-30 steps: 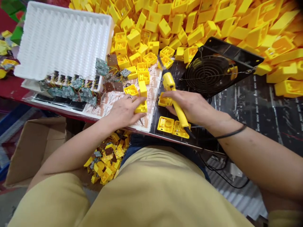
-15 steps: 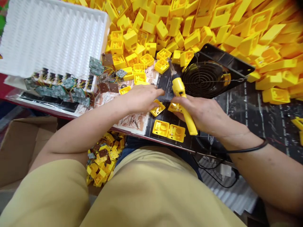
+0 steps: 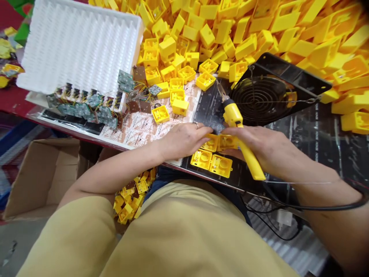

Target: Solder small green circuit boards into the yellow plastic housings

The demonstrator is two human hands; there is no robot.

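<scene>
My right hand (image 3: pixel 256 142) is closed round the handle of a yellow soldering iron (image 3: pixel 233 114), its metal tip pointing up and away from me. The fingers of that hand also reach an opened yellow plastic case (image 3: pixel 228 142) beneath the iron. My left hand (image 3: pixel 187 139), with a ring on one finger, grips the left part of this case; its fingertips are partly hidden. Just in front lies a second opened yellow case (image 3: pixel 220 165), two halves side by side, with small metal parts inside. Neither hand touches it.
A black fan (image 3: pixel 259 94) stands behind the right hand. Yellow cases (image 3: pixel 225 30) are heaped along the back. A white foam tray (image 3: pixel 83 42) and wired green circuit boards (image 3: pixel 98 113) are at left. Below the table edge are a cardboard box (image 3: pixel 43 177) and more yellow cases (image 3: pixel 129 204).
My left hand has come nearer and to the right, onto the yellow case. The soldering iron has shifted right and tilted more. The view has swung slightly left.
</scene>
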